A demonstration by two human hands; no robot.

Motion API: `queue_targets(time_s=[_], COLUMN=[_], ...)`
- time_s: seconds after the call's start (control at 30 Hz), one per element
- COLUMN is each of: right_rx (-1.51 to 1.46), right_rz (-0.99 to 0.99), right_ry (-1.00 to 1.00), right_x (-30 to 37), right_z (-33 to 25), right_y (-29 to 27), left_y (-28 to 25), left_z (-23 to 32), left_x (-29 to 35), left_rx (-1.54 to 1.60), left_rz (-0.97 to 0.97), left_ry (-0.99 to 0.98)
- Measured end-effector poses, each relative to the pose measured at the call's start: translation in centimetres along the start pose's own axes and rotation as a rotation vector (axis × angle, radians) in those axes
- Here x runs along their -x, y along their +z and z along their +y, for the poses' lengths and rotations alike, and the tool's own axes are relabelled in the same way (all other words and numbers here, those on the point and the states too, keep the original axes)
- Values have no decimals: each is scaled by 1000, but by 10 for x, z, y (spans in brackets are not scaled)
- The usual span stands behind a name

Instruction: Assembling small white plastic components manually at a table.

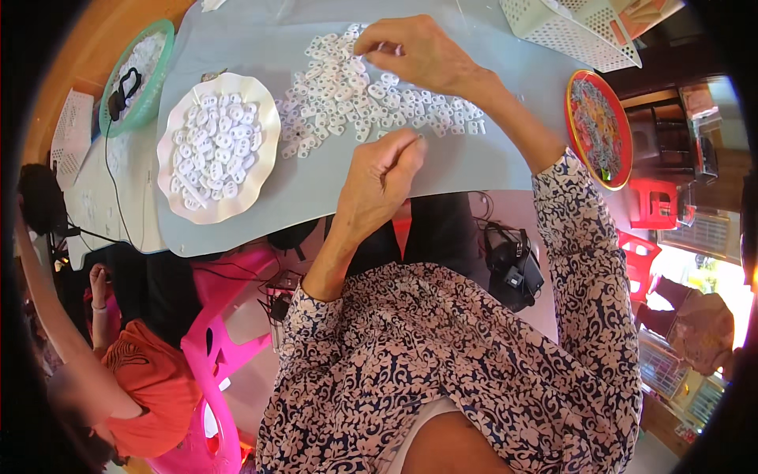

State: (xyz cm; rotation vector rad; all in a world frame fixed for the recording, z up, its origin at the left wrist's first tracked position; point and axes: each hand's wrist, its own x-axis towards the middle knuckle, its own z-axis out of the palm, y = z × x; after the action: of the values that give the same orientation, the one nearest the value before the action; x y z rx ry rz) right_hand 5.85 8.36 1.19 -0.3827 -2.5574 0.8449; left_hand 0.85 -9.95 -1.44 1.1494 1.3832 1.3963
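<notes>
White plastic pieces (371, 99) lie heaped mid-table toward the far edge. My right hand (418, 51) rests on the heap, fingers pinched on one piece; my left hand (383, 174), fingers pinched together, hovers near the near edge. A white plate (264, 118) of pieces sits left

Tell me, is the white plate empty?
No, the white plate is filled with small white parts, like those in the loose pile beside it.
</notes>
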Motion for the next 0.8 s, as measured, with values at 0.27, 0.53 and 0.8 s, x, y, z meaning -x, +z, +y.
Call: queue_targets(time_s=[0.27,0.53,0.8], right_rx=[41,163,141], right_rz=[-187,-233,-177], right_ry=[-132,-97,-104], right_x=[1,14,17], right_z=[-15,-17,-11], right_y=[21,15,19], left_y=[2,2,-4], left_z=[2,-1,-5], left_x=[1,0,-3], left_rx=[7,27,85], left_rz=[4,13,67], left_ry=[26,59,94])
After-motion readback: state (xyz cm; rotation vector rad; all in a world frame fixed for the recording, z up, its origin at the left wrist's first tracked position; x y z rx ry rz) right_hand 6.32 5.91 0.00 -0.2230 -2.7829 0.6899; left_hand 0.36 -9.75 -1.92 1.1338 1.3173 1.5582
